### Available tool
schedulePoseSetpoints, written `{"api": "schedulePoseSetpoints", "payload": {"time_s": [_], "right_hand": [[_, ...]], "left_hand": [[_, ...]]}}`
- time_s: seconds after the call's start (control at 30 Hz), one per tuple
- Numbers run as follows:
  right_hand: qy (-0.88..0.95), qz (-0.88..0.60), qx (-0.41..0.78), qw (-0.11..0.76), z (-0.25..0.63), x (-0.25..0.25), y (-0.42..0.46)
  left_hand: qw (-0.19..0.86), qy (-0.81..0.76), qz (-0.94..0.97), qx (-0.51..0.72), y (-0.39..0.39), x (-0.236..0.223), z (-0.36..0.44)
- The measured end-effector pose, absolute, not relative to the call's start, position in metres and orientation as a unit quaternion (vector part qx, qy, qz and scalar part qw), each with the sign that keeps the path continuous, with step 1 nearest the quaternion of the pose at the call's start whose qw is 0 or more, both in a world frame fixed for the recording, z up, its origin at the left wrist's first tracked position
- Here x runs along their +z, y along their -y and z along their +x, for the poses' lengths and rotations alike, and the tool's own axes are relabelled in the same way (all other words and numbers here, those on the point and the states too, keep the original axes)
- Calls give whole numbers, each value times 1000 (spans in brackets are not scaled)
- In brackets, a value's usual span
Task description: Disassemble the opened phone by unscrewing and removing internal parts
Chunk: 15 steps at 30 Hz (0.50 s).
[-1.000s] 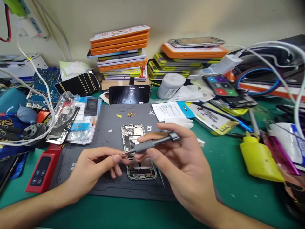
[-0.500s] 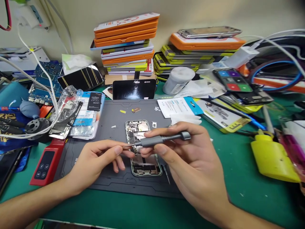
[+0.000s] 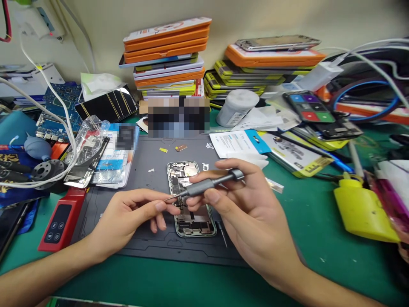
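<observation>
A grey screwdriver (image 3: 203, 186) is held in the air, slanting up to the right, with its thin bit pointing left. My right hand (image 3: 258, 217) grips it by the knurled handle, closed around it. At the bit's tip, the thumb and index finger of my left hand (image 3: 134, 213) are pinched together; whether a tiny part sits there too is hidden. Below both hands lies an opened phone (image 3: 195, 229), its inner boards exposed, partly covered by my fingers. A second thin screwdriver (image 3: 223, 235) rests beside the phone's lower right edge.
Under the phone is a dark mat (image 3: 143, 245). Small loose parts and a SIM tray (image 3: 206, 166) lie on it. A red device (image 3: 57, 224) sits left, a yellow bottle (image 3: 364, 209) right. Stacked orange boxes (image 3: 166, 42) and a white tub (image 3: 238, 106) stand behind.
The screwdriver's handle end has swung a little up and left, with my right hand turning along. My left fingers stay at the bit. The whole view has shifted slightly.
</observation>
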State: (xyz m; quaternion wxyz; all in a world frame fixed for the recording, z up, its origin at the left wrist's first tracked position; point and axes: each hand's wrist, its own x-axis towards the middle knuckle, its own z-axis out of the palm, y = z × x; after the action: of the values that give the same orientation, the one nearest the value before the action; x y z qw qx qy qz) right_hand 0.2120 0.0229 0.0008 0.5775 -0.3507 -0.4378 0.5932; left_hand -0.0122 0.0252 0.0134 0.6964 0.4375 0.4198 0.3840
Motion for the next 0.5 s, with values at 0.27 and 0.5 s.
{"api": "schedulePoseSetpoints", "payload": {"time_s": [0.27, 0.5], "right_hand": [[423, -360, 605, 570, 212, 2, -22], [430, -350, 607, 570, 211, 3, -23]], "left_hand": [[710, -426, 420, 371, -27, 17, -11], [714, -426, 424, 359, -27, 16, -13]]}}
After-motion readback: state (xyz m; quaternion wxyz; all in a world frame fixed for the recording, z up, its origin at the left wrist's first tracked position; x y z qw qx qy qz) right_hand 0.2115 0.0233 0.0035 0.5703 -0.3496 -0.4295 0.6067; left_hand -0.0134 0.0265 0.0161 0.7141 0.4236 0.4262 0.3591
